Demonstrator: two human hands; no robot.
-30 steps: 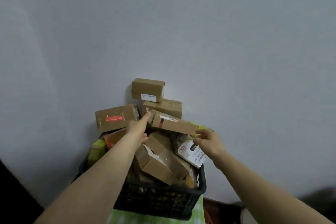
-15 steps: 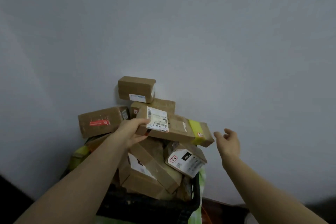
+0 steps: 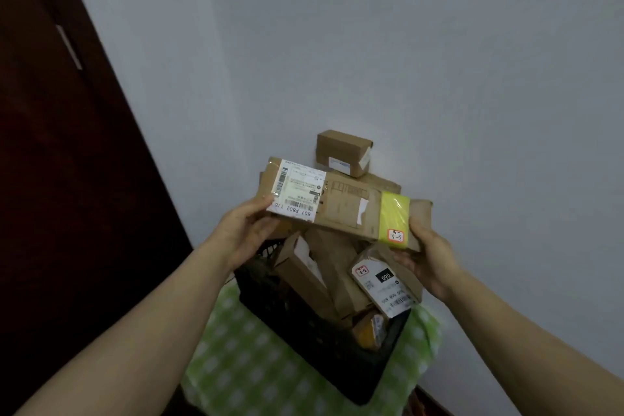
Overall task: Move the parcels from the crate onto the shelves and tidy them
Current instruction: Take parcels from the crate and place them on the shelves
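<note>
A long brown cardboard parcel with a white shipping label and a yellow tape band is held level above the black crate. My left hand grips its left end at the label. My right hand grips its right end beside the yellow band. The crate is heaped with several brown parcels, among them a tilted one with a white label. A small brown box tops the heap against the wall. No shelves are in view.
The crate stands on a green and white checked cloth. A pale wall rises right behind the heap. A dark wooden door or panel fills the left side.
The long parcel has been lifted off the heap and turned label-up. My right hand, which was open beside it, now grips its right end. The view has swung left, showing the dark door.
</note>
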